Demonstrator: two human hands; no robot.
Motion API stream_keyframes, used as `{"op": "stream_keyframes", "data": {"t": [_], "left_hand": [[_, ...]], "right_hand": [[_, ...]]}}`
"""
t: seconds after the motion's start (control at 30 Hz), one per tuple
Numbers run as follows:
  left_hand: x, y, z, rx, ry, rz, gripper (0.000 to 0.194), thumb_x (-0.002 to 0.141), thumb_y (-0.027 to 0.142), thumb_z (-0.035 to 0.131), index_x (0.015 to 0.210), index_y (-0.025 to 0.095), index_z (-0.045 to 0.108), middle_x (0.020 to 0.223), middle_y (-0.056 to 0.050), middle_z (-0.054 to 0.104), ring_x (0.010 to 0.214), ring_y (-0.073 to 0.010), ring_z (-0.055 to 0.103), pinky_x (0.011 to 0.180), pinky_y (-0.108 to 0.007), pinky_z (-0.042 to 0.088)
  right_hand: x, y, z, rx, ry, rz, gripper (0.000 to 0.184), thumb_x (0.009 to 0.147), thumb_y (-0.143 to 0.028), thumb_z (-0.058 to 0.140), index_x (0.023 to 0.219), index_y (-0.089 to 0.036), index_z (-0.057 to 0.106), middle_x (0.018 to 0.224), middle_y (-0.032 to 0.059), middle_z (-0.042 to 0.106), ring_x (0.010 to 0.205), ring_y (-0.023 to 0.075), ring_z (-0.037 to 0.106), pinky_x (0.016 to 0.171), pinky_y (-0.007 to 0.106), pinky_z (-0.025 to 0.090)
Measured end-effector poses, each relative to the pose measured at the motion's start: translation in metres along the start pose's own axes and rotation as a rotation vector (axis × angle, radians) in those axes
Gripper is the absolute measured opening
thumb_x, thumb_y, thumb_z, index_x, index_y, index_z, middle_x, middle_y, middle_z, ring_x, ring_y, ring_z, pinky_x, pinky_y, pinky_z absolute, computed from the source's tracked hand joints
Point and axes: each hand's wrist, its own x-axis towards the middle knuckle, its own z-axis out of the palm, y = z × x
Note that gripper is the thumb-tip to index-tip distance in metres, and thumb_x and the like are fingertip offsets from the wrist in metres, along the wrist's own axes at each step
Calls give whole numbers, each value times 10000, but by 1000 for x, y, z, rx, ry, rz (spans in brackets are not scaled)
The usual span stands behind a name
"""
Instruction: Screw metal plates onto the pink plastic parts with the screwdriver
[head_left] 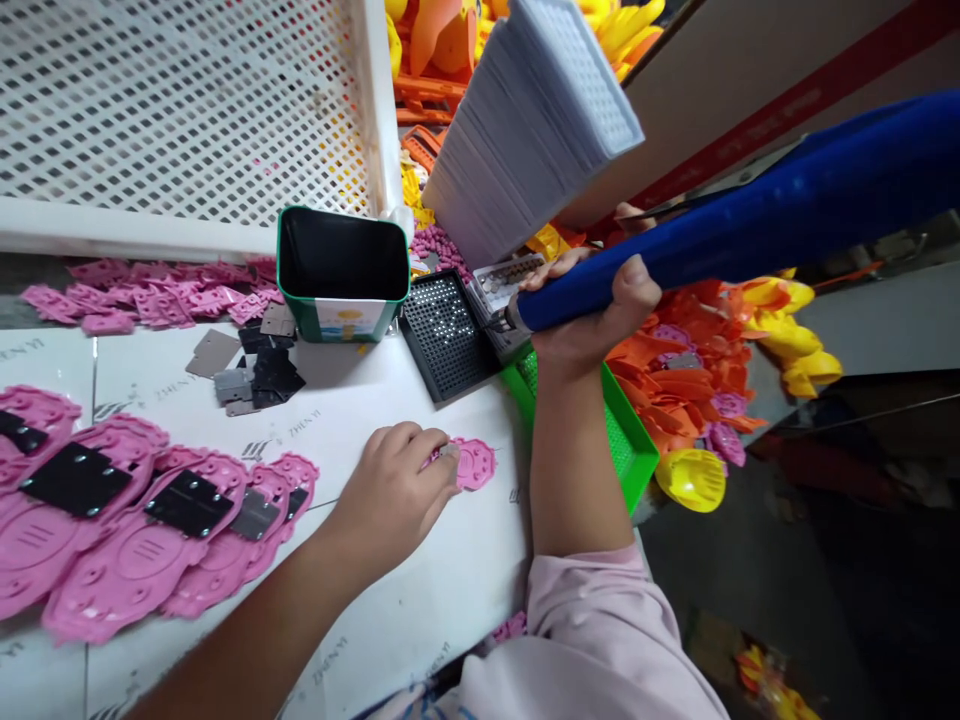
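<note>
My left hand (394, 490) rests on the white table (420, 600), its fingertips holding down a small pink plastic piece (474, 464). Around the blue electric screwdriver (750, 230) my right hand (592, 320) is closed, and the tool's tip (501, 322) points at a black perforated screw tray (448, 336). A row of overlapping pink plastic shells (112, 540) with black and grey plates on them lies at the left.
A green tin box (341, 272) stands open behind loose grey and black plates (255, 375). A stack of white trays (525, 120) leans at the back. A green basket (626, 440) and orange and yellow plastic parts (690, 380) lie at the right. A white perforated crate (187, 110) is behind.
</note>
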Motion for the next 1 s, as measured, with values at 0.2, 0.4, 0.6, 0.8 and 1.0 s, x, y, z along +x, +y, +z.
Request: {"op": "stream_keyframes", "data": {"t": [0.2,0.4,0.6,0.8,1.0], "left_hand": [[-1,1,0,-11,15,0,201,893,171,512,1042,163,647,1056,-80,646,925,-232,517,794,-401,432],[-2,1,-1,-13,23,5,208,903,174,497,1045,169,649,1053,-90,647,929,-233,530,792,-400,429],[-1,2,-2,-34,9,-15,210,882,213,575,1081,157,614,1018,-72,655,920,-228,544,782,-389,427],[2,0,0,-51,71,-39,331,884,277,597,1184,151,538,1018,-76,680,912,-231,575,777,-367,437],[4,0,1,-14,109,-55,353,877,274,608,1193,140,526,984,-84,685,899,-240,582,773,-365,440]], "right_hand": [[0,1,-2,-89,30,1,358,733,-447,399,1047,-302,490,542,-72,477,448,116,520,480,242,428],[3,-27,-3,-69,101,-53,392,689,-482,433,1017,-301,547,558,-43,508,442,140,499,459,291,424],[-35,-73,-9,57,-30,55,350,631,-448,556,926,-281,640,524,-47,537,430,143,500,464,310,453],[-64,-82,-28,137,-294,195,266,657,-464,656,891,-338,645,600,-31,595,498,164,572,536,349,518],[-71,-82,-31,11,-267,191,313,704,-603,609,934,-394,648,521,-61,499,397,136,501,419,308,476]]}}
